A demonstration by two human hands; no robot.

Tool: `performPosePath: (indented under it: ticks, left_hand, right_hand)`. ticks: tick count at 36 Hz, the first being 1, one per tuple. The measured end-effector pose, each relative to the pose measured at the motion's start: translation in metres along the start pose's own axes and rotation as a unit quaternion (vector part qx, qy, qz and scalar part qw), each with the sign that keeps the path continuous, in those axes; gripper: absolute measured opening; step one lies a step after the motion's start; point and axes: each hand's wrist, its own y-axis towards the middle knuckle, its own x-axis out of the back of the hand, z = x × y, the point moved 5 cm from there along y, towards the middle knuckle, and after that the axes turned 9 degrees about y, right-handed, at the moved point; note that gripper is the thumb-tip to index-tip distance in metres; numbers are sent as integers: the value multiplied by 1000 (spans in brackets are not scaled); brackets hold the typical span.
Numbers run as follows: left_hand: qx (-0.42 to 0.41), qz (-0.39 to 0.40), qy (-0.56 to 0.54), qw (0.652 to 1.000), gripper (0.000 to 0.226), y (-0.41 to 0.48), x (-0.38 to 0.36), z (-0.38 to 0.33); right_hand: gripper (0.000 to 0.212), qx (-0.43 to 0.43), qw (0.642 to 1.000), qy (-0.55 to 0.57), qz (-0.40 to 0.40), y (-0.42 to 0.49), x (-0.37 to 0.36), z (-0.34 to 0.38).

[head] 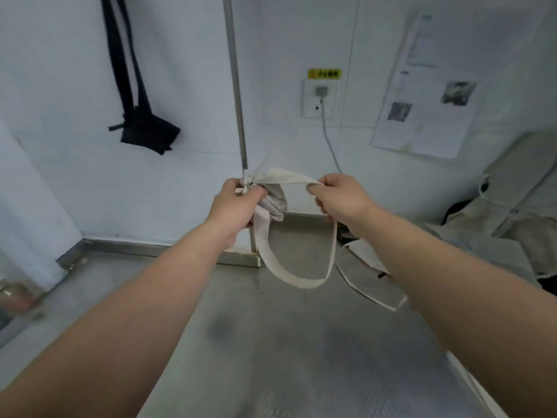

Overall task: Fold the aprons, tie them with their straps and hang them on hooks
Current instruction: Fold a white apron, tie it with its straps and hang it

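Observation:
A small folded, tied beige apron bundle (275,200) is held up in front of the wall. My left hand (238,203) grips the bundle at its knot. My right hand (340,197) pinches the apron's beige strap (297,277), which stretches from the bundle to that hand and hangs below in a long loop. A folded black apron (149,132) hangs by its black straps high on the left wall. More beige aprons (482,233) lie in a heap at the right. No hook is visible.
A grey pipe (236,86) runs down the wall behind the bundle. A wall socket (320,98) with a plugged-in cable sits to the right, and a paper notice (425,95) beyond it. Grey metal floor (271,342) lies below.

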Motion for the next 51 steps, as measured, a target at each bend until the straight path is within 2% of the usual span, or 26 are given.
performPosePath:
  ticks: [3,5,7,10,12,13,15,17,19,22,24,27,29,33,35,41,45,51]
  left_hand:
    - [15,-47,-10,999,39,-12,28,-13]
    - [49,-67,-20,996,47,-16,40,-11]
    - [91,-99,8,991,43,-23,55,-5]
    - [139,-166,156,964,56,-37,80,-4]
    - [101,-202,272,935,80,-40,94,-14]
    - [65,-198,288,935,88,-39,95,-23]
    - [-24,-186,253,949,80,-39,102,-43]
    - [-90,-215,208,950,51,-42,117,-68]
    - [-106,-243,145,953,31,-41,143,-87]
    - [-85,-189,13,978,12,-34,175,-106]
    - [-70,-147,-50,985,17,-31,189,-117]
    - [-117,-97,-82,985,21,-28,217,-145]
    - [-159,-62,-91,981,26,-27,237,-166]
    - [-221,29,-126,967,14,-21,278,-196]
    - [-250,47,-165,953,15,-15,303,-205]
    - [-290,18,-247,924,29,20,369,-216]
    - [-292,-31,-219,931,33,54,397,-217]
    - [-304,-126,-101,939,34,105,430,-213]
  right_hand:
    - [26,6,999,-37,-6,3,-1,27]
    - [23,-11,998,-40,-38,8,5,34]
    - [13,-24,999,15,-35,8,1,52]
    - [18,23,995,91,31,2,-27,103]
    - [19,78,989,78,98,-10,-57,140]
    - [16,108,985,50,121,-13,-69,153]
    - [9,151,976,-10,157,-23,-96,176]
    - [10,168,972,-20,161,-25,-109,190]
    - [10,167,975,-2,149,-23,-116,204]
    - [8,144,980,40,132,-15,-117,221]
    - [8,112,982,82,128,-12,-113,226]
    - [7,89,976,162,117,-3,-119,248]
    - [8,99,971,191,107,3,-128,272]
    - [17,127,959,226,116,10,-156,319]
    - [20,151,955,218,131,15,-171,337]
    - [23,210,925,248,198,28,-210,372]
    - [14,237,922,248,179,46,-234,387]
    - [7,273,927,220,130,81,-271,410]
